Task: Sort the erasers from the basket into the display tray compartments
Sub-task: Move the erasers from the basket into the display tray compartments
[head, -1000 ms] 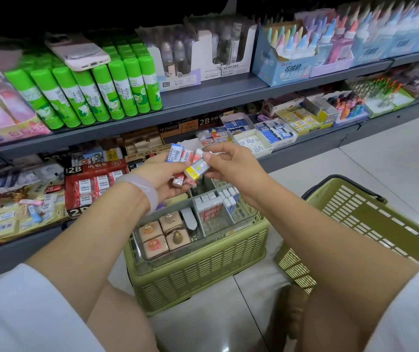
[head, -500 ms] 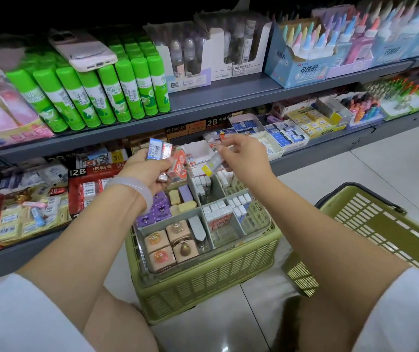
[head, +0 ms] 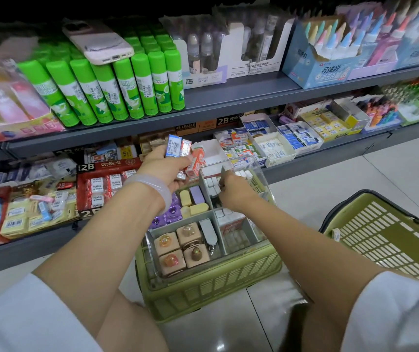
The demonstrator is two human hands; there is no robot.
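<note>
A clear display tray (head: 152,252) with several compartments rests on top of a green basket (head: 203,290). My left hand (head: 165,171) is raised over the tray's far left corner and grips a bunch of wrapped erasers (head: 181,149), blue, red and orange. My right hand (head: 236,193) reaches down into the far compartment of small white erasers (head: 212,185). Its fingers are curled and pinch a small eraser, which the hand mostly hides. Cake-shaped erasers (head: 175,247) fill the near left compartment. Yellow and purple erasers (head: 193,200) lie behind them.
A second green basket (head: 381,240) stands on the tiled floor at the right, with one small eraser (head: 336,235) on its bottom. Grey shelves (head: 228,97) just behind the tray hold boxes of erasers, green glue sticks (head: 117,90) and a phone (head: 96,43).
My right hand took a yellow-ended eraser from the bunch in my left hand and carried it down into the tray's far compartment. The left hand stayed raised with the other erasers.
</note>
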